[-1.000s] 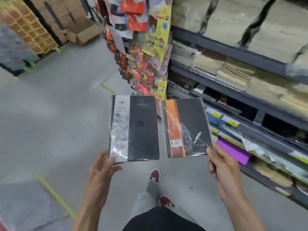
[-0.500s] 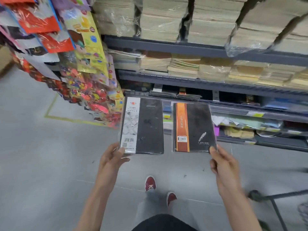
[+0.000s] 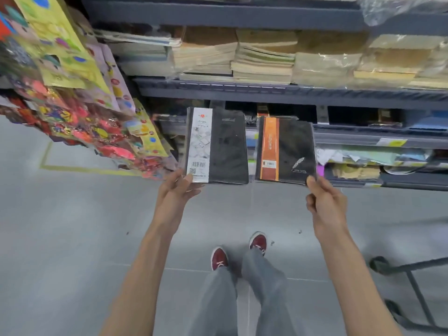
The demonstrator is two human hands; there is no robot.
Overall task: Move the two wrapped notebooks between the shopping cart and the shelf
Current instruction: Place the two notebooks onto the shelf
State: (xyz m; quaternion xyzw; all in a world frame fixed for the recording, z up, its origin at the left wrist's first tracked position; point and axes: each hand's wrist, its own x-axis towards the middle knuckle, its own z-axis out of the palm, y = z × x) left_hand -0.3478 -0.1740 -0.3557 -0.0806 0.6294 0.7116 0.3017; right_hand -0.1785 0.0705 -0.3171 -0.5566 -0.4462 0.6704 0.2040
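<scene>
- In front of the shelf (image 3: 266, 93), two wrapped notebooks are held in the air side by side, above the grey floor (image 3: 72, 226) and level with the lower tiers.
- The white-banded notebook (image 3: 218, 145) is pinched at its near left corner by the left hand (image 3: 178, 187), thumb on the cover and fingers behind. Its long axis runs away from the person, far end toward the shelf. The cover faces the camera, with the white band along the left side and the barcode at the near end.
- The orange-banded notebook (image 3: 286, 150) is pinched at its near right corner by the right hand (image 3: 324, 202). It lies on the same axis, with the orange band on the left and a feather mark near the thumb.
- A narrow gap separates the two notebooks.
- The upper tier holds paper stacks (image 3: 264, 59), some in plastic wrap. The lowest tier holds loose mixed sheets, too blurred to identify.
- Of the shopping cart (image 3: 412, 270), only dark frame bars and a wheel show, at the lower right.
- Colourful sticker packs (image 3: 80, 112) hang left of the shelf.
</scene>
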